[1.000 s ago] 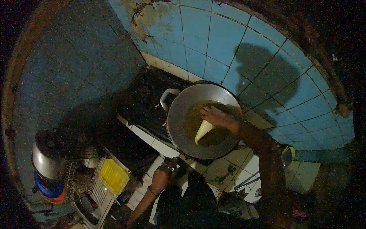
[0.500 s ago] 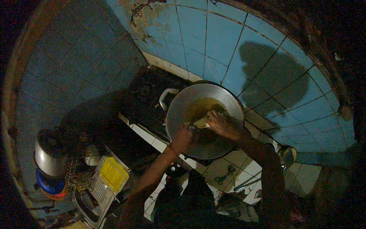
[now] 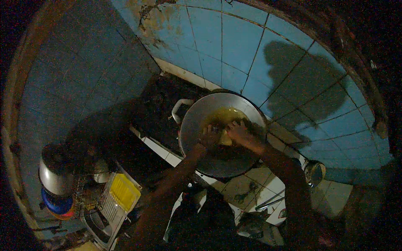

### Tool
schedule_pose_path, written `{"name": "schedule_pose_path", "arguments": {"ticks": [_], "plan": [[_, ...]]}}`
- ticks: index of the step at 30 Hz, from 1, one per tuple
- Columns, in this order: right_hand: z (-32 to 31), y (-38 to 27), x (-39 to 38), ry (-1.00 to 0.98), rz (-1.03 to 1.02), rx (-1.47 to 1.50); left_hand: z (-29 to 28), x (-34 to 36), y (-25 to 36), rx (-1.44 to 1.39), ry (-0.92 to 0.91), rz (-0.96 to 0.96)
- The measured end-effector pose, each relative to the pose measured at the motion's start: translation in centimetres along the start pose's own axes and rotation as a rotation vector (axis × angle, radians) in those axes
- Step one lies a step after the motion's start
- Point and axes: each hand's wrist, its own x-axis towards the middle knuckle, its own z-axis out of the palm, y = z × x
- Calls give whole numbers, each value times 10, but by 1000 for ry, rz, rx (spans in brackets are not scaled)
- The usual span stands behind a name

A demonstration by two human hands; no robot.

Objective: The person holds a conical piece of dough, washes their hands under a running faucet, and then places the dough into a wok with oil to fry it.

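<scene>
A wide metal wok [image 3: 194, 115] with a white loop handle holds a shallow pool of yellowish liquid [image 3: 234, 111]. Both of my hands reach down inside it. My right hand [image 3: 239, 133] has its fingers curled against a pale yellow piece [image 3: 226, 139], whose kind is too dim to make out. Beside that piece, on its left, is my left hand [image 3: 208, 137], bent down at the liquid. Shadow hides its fingertips, so whether they grip anything does not show.
A dark stove [image 3: 163, 96] lies left of the wok, against blue tiled walls [image 3: 238, 46]. At the lower left are a metal pot [image 3: 56, 178], a blue basin [image 3: 54, 203] and a rack with a yellow tray [image 3: 124, 192]. A can-like container [image 3: 317, 173] stands at right.
My left hand has moved farther into the wok, up and slightly right. The pale piece between the hands now points downward, and more of the liquid at the far side shows.
</scene>
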Motion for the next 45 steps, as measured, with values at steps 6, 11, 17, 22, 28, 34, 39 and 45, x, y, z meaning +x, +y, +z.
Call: {"name": "schedule_pose_path", "arguments": {"ticks": [6,11,17,22,28,34,39,45], "plan": [[-43,-4,-11,7,-188,-235,38,12,-7,55,63,178],[-42,-11,-10,106,-177,-133,-39,-5,8,23,-146,63],[-63,-30,-15,147,-133,13,-7,-4,-13,157,7,129],[-85,-32,-20,169,-63,220,-24,2,-17,-53,-185,73],[-41,-36,-13,258,-29,168,-37,-1,-13,-84,-16,232],[-34,-37,-8,412,-74,347,-76,-9,-14,-65,60,357],[-14,-30,-3,556,38,353,-90,-10,0,160,111,399],[-41,-24,-5,577,188,789,-124,14,11,-150,-62,273]]}}
